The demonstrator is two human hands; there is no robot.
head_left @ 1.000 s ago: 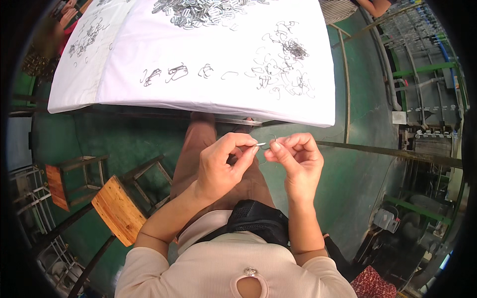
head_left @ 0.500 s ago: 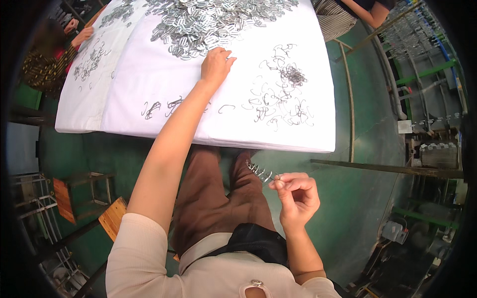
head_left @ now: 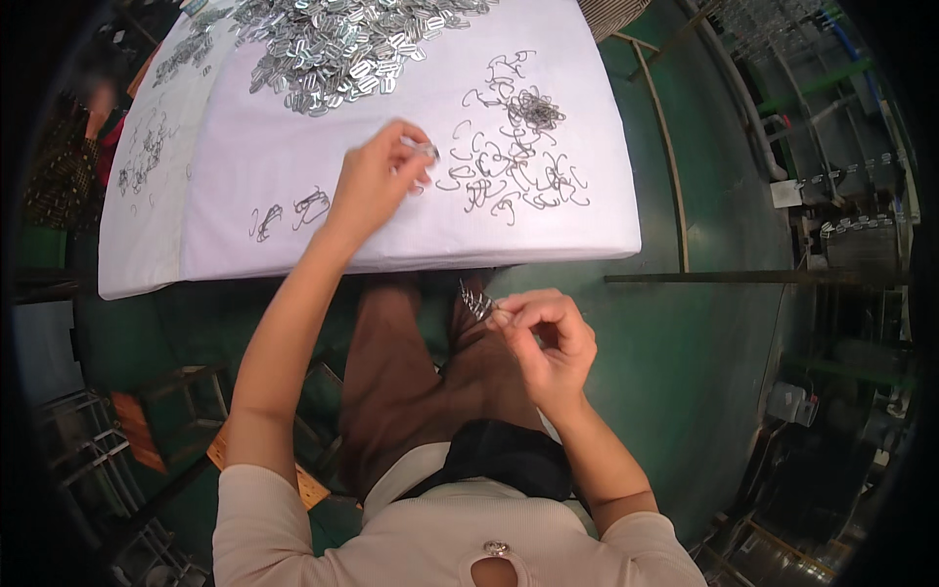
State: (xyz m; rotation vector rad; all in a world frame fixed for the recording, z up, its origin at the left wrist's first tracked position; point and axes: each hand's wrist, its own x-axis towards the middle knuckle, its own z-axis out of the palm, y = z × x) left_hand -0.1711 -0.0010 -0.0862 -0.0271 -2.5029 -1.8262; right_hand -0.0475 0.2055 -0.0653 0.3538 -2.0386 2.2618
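Note:
My left hand is over the white table, slightly blurred, its fingers closed on a small shiny metal piece that looks like one of the flat slotted buckles. In front of my lap, my right hand pinches a row of thin curved metal pieces between thumb and fingertips; the row sticks out to the left. At the table's far side lies a big heap of silver slotted buckles. Dark bent wire hooks are scattered right of my left hand, with a tangled clump among them.
Small groups of wire hooks lie near the front edge of the white-covered table. Another person is at the left. A wooden stool stands lower left; metal racks line the right side.
My left hand has drawn back from the heap's edge toward me, with a shiny piece in its fingers. My right hand, still pinching the row, has moved up and left in view.

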